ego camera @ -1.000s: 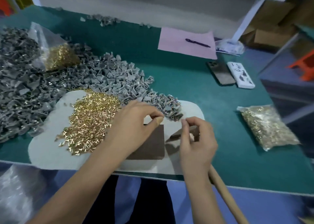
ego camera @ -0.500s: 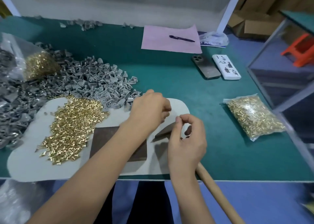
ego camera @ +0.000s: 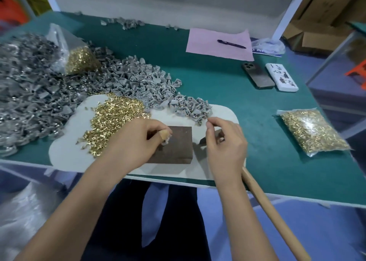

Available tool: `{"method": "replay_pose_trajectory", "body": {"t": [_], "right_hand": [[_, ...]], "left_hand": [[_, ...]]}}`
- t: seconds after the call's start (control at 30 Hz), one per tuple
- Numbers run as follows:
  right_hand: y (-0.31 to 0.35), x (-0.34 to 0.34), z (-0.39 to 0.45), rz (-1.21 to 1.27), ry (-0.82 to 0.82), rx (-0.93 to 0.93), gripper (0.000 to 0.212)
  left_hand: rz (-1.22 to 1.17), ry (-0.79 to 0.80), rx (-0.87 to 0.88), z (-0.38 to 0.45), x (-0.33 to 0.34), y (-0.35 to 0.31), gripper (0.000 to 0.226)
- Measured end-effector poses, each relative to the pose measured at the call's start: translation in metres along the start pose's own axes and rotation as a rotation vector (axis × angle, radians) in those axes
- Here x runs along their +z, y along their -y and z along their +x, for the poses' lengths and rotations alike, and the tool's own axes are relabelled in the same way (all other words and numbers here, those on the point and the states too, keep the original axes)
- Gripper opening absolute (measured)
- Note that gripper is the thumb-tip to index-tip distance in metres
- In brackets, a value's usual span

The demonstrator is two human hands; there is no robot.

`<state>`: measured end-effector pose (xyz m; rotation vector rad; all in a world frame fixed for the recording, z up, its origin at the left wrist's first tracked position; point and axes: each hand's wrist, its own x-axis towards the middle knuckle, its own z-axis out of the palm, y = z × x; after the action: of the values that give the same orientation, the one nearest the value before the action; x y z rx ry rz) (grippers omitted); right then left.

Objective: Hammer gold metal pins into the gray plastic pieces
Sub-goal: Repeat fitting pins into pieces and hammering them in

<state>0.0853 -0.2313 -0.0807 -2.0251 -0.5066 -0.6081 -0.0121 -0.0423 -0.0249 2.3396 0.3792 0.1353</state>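
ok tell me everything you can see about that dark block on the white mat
The dark block is a flat, brown, square-cornered slab, possibly metal or wood; the picture does not settle which. It lies flat on the white mat near the table's front edge, right of the loose gold pins. The left hand rests over its left part, pressing a small gray piece onto its top. The right hand is just beside its right edge.
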Motion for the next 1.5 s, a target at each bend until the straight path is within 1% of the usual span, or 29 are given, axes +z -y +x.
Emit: {"method": "replay_pose_trajectory", "body": {"t": [0.07,0.2,0.3,0.4,0.47,0.57,0.63,0.67,0.77,0.83,0.9,1.07,1.13,1.2,1.37,1.5], "right_hand": [[0.001,0.000,0.000,-0.018,0.033,-0.015,0.012],[0.005,0.000,0.001,-0.033,0.056,-0.027,0.010],[0.006,0.001,0.001,-0.046,0.075,-0.051,0.007],[0.006,0.001,0.001,-0.044,0.101,-0.065,0.006],[0.006,0.001,0.000,-0.049,0.127,-0.069,0.007],[0.008,0.002,0.000,-0.061,0.159,-0.110,0.007],[0.013,0.004,0.001,-0.044,0.198,-0.151,0.005],[0.016,0.005,0.000,0.001,0.223,-0.137,0.004],[0.032,0.007,-0.003,0.196,0.329,0.001,0.002],[0.042,0.008,-0.005,0.277,0.434,0.035,0.004],[0.052,0.008,-0.005,0.308,0.512,0.040,0.008],[0.063,0.006,0.000,0.304,0.499,0.005,0.011],[0.064,0.005,0.001,0.284,0.556,-0.007,0.010],[0.063,0.007,0.000,0.195,0.614,-0.041,0.010],[0.060,0.003,0.001,0.052,0.626,-0.141,0.009],[0.063,0.002,0.003,-0.029,0.610,-0.226,0.008]], "left_hand": [[0.068,-0.040,-0.021,-0.003,-0.001,0.002,0.016],[0.098,-0.169,0.022,-0.011,0.002,0.002,0.014],[0.045,-0.222,0.048,-0.024,0.008,0.003,0.021],[0.089,-0.243,0.059,-0.031,0.015,0.003,0.031],[0.133,-0.288,0.068,-0.030,0.016,0.002,0.025],[0.122,-0.330,0.086,-0.030,0.017,0.002,0.010],[0.094,-0.328,0.094,-0.031,0.015,0.008,0.005],[0.088,-0.323,0.099,-0.032,0.014,0.011,0.005],[0.093,-0.322,0.144,-0.033,0.008,0.021,0.007],[0.096,-0.321,0.164,-0.034,0.004,0.024,0.008],[0.111,-0.303,0.166,-0.033,0.000,0.024,0.009],[0.219,-0.253,0.195,-0.032,-0.008,0.020,0.004],[0.259,-0.237,0.203,-0.031,-0.009,0.015,0.005],[0.287,-0.209,0.205,-0.030,-0.009,0.011,0.004],[0.220,-0.217,0.182,-0.032,-0.005,0.013,0.007],[0.132,-0.228,0.168,-0.035,-0.003,0.019,0.004]]}}
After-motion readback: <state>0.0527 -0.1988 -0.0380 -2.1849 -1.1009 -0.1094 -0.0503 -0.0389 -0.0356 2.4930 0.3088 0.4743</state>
